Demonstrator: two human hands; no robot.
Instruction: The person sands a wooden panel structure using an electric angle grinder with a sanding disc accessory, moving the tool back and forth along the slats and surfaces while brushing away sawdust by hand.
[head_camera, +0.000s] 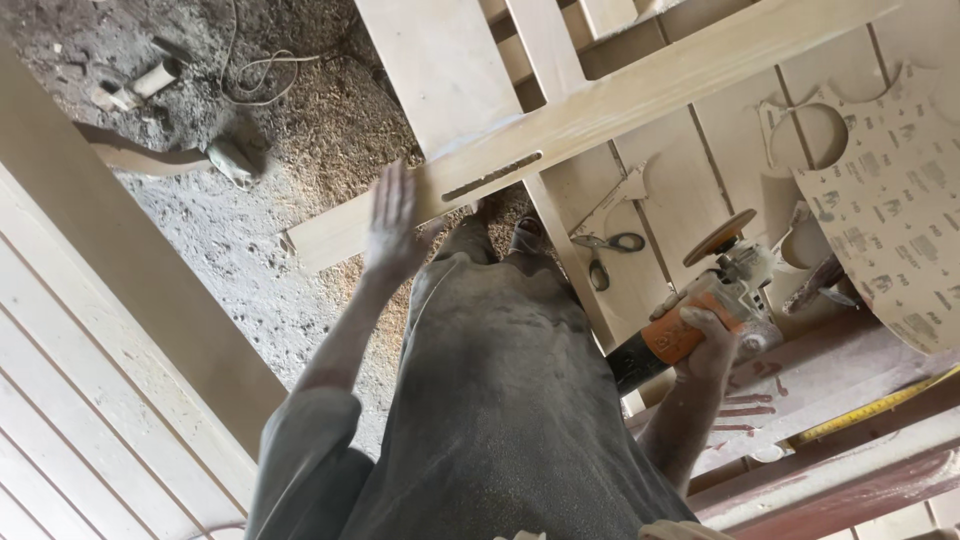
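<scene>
The right hand (708, 335) is closed around the body of an orange, black and grey handheld angle grinder (700, 315), fingers wrapped over the orange section just behind the gear head. The grinder's round tan sanding disc (720, 236) is tilted and lifted clear of the wood, touching nothing. The left hand (392, 222) is open, fingers spread flat, with the palm pressed against the near edge of a long pale wooden rail with a narrow slot cut in its face (560, 125); it presses on the rail but does not clamp it. This rail runs diagonally across the upper half of the view, resting over other pale boards (440, 70), and the slot (492, 177) lies just beside the fingertips. The rail appears stiff and moderately heavy, with a smooth dusty surface that may slide under a flat palm; a firmer hold would be over its long edge, away from the slot. The grinder looks compact but dense and is best held at the orange body, as it is here. On the panelled workbench top (700, 170) beyond the rail lies a pair of black-handled scissors (605, 250). A curved sheet of printed abrasive paper with round cut-outs (890, 200) hangs at the right edge. Sawdust (330, 130) covers the concrete floor to the left.
</scene>
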